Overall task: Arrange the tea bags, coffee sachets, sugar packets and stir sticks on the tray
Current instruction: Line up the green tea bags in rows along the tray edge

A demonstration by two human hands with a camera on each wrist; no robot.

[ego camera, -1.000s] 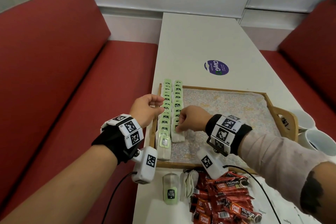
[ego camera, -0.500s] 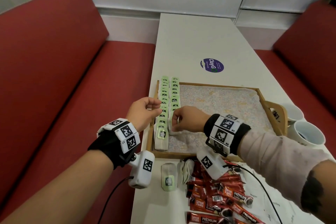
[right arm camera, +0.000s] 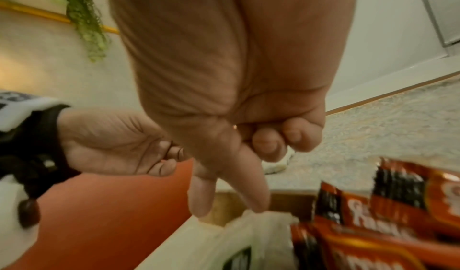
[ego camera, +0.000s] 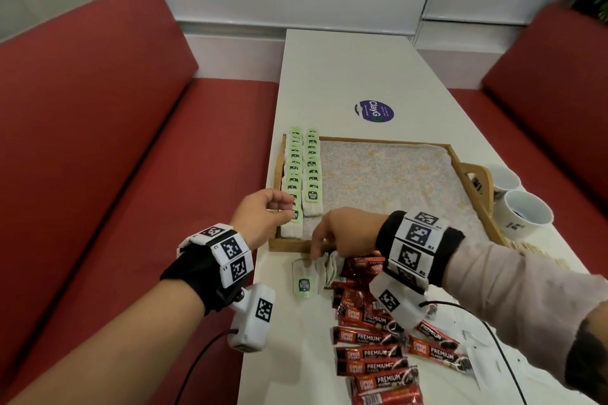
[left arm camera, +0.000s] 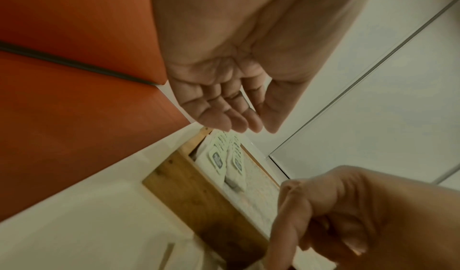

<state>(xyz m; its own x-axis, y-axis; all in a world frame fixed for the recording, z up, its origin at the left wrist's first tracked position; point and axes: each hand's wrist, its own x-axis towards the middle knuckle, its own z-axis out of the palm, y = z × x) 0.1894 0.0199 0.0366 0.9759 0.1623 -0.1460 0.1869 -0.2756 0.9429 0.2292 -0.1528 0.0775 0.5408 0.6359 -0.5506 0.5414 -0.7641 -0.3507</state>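
Two rows of green-labelled tea bags (ego camera: 302,174) lie along the left side of the wooden tray (ego camera: 455,158). My left hand (ego camera: 288,207) hovers over the near end of the left row with its fingers loosely curled and holds nothing (left arm camera: 239,124). My right hand (ego camera: 316,253) is down in front of the tray. Its thumb and forefinger point down with a gap between them, and their tips touch the small pile of loose tea bags (ego camera: 324,268) (right arm camera: 261,227). The other fingers are curled into the palm. One more tea bag (ego camera: 304,283) lies flat beside the pile.
Red coffee sachets (ego camera: 371,339) lie heaped on the white table (ego camera: 345,76) near me. Two white cups (ego camera: 523,210) stand right of the tray's handle. Pale wooden stir sticks (ego camera: 539,253) lie beyond my right forearm. Red benches flank the table.
My right hand has left the near end of the second tea-bag row and come back over the tray's front rim to the loose tea bags. The left hand has barely moved.
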